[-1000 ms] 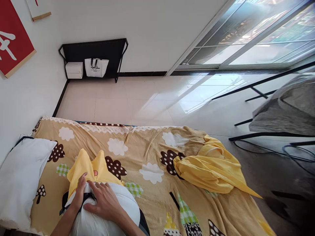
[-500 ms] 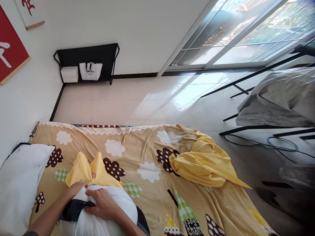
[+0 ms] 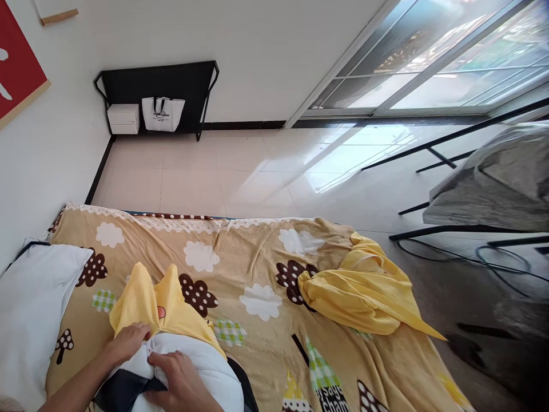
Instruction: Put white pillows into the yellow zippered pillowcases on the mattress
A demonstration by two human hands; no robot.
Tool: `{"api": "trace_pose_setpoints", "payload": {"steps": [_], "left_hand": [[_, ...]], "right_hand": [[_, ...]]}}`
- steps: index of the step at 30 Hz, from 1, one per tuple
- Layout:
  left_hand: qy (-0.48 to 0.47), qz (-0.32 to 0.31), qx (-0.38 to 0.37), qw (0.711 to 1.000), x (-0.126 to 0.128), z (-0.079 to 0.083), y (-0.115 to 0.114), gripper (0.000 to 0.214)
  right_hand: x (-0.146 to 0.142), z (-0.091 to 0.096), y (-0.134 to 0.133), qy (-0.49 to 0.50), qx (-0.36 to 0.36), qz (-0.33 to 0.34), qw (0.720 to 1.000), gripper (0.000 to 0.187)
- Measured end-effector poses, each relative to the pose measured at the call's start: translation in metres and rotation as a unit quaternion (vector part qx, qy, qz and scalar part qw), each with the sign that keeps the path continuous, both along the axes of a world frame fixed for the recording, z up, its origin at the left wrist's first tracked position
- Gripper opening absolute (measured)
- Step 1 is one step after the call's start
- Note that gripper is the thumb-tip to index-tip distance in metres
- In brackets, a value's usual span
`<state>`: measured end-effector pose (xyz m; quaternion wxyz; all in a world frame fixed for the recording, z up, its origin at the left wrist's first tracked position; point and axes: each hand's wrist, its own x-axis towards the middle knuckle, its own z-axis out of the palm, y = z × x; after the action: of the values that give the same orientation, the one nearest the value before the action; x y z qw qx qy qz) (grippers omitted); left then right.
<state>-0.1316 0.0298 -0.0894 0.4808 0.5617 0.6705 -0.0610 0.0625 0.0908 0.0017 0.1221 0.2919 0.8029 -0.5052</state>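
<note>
A white pillow point(image 3: 206, 355) with a dark band point(image 3: 118, 392) lies at the near edge of the bed, its far end inside a yellow pillowcase point(image 3: 141, 297). The closed end of the case stands up in two loose peaks. My left hand point(image 3: 128, 339) is closed on the pillowcase's left edge, where yellow meets white. Just right of it, my right hand point(image 3: 178, 375) grips the white pillow, thumb and fingers pressed into its fabric. The two hands are close together but apart.
A patterned tan blanket point(image 3: 257, 257) covers the bed. A second white pillow point(image 3: 51, 303) lies at the left, a crumpled yellow cloth point(image 3: 364, 292) at the right. A black rack point(image 3: 158, 80) with a white bag point(image 3: 163, 114) stands by the wall. Plastic-wrapped furniture point(image 3: 493, 183) is at the right.
The view has shifted slightly. Both hands have moved a little nearer to me and keep to the pillow and pillowcase. The yellow peaks have shifted slightly.
</note>
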Motion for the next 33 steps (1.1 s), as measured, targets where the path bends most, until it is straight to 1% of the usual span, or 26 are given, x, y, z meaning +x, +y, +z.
{"api": "trace_pose_setpoints", "payload": {"steps": [2,5,8,11,14,16,18,20,21,24,25,28,33], "left_hand": [[0.006,-0.004,-0.009,1.0,0.003,-0.003,-0.002,0.025],[0.024,0.008,-0.024,0.999,0.013,-0.014,0.001,0.03],[0.051,0.041,-0.05,0.997,0.022,-0.027,0.005,0.027],[0.069,0.079,-0.066,0.992,0.027,-0.035,0.004,0.025],[0.063,0.11,-0.062,0.99,0.025,-0.04,0.001,0.022],[0.04,0.125,-0.051,0.99,0.019,-0.041,0.001,0.018],[0.009,0.133,-0.039,0.99,0.01,-0.04,0.001,0.014],[-0.006,0.14,-0.027,0.99,0.0,-0.035,-0.001,0.024],[-0.004,0.142,-0.022,0.99,-0.005,-0.032,-0.003,0.028],[0.006,0.131,-0.009,0.991,-0.017,-0.018,-0.01,0.022],[0.006,0.121,-0.007,0.993,-0.019,-0.014,-0.012,0.024],[0.018,0.093,-0.013,0.995,-0.019,-0.007,-0.011,0.029],[0.089,0.077,-0.052,0.992,-0.008,-0.01,0.006,0.026]], "right_hand": [[0.005,-0.001,-0.011,0.007,-0.012,-0.013,1.0,0.053],[0.008,0.002,-0.018,0.007,-0.041,-0.028,0.999,0.048],[0.008,0.009,-0.013,-0.001,-0.063,-0.039,0.997,0.045],[0.006,0.015,-0.005,-0.009,-0.074,-0.053,0.996,0.044],[0.005,0.02,-0.002,-0.011,-0.078,-0.061,0.995,0.045],[0.004,0.023,-0.001,-0.013,-0.072,-0.06,0.996,0.045],[0.003,0.026,-0.001,-0.014,-0.06,-0.057,0.996,0.045],[0.002,0.028,0.0,-0.009,-0.049,-0.056,0.997,0.044],[0.001,0.029,0.001,-0.005,-0.045,-0.056,0.997,0.044],[-0.001,0.031,0.006,0.004,-0.039,-0.052,0.998,0.045],[-0.002,0.031,0.008,0.005,-0.037,-0.051,0.998,0.045],[-0.004,0.03,0.012,0.005,-0.033,-0.053,0.998,0.046],[-0.005,0.028,0.02,-0.008,-0.039,-0.046,0.998,0.046]]}}
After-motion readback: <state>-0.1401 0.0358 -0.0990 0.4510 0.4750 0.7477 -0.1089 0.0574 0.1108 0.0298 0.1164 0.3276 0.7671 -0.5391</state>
